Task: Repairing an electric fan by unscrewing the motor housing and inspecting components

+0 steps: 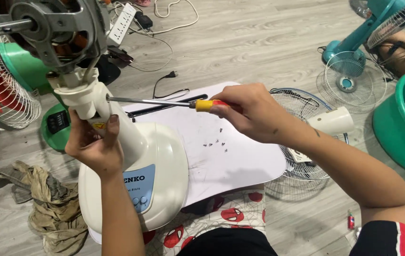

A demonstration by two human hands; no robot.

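A white fan (131, 161) lies tilted on a white board (231, 156) at about eight o'clock from the board's middle, its bare motor (58, 28) up at eleven. The left hand (93, 144) wraps closed around the fan's neck. The right hand (250, 114), at two o'clock from the fan's base, is clenched on the yellow handle of a screwdriver (164, 102), whose tip touches the neck. Small screws (216, 142) lie loose on the board. A rag (46, 204) sits at nine o'clock, a wire fan guard (302, 142) at three.
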